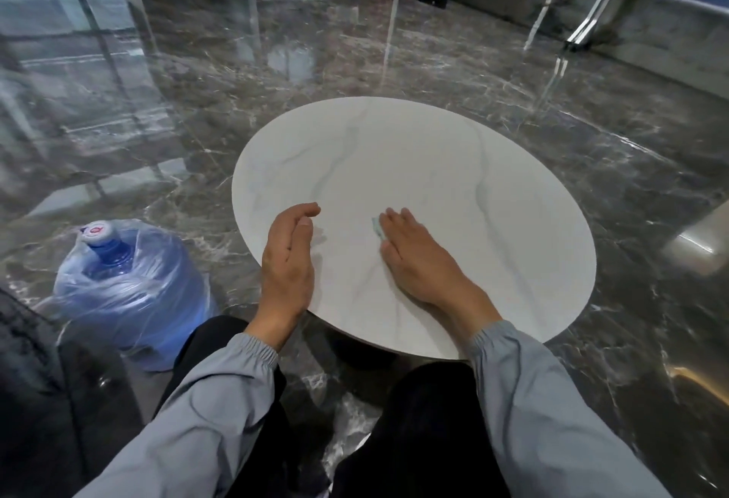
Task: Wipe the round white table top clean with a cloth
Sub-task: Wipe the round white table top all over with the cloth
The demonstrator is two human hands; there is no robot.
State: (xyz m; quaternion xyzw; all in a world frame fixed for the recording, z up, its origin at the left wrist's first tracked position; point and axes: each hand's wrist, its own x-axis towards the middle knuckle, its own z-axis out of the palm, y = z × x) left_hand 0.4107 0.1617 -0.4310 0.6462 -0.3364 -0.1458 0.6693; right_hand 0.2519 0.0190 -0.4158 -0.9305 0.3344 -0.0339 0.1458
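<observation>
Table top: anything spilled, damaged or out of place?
Nothing stands out. The table top shows only grey veining, no spill or chip visible. The right hand presses a small pale cloth flat on it; the left hand holds nothing. The bagged water jug stands on the floor.

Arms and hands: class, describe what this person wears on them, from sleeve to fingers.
The left sleeve and right sleeve are light grey-blue, long, with gathered elastic cuffs at the wrists. The left hand and right hand are bare: no gloves, rings or watch show.
</observation>
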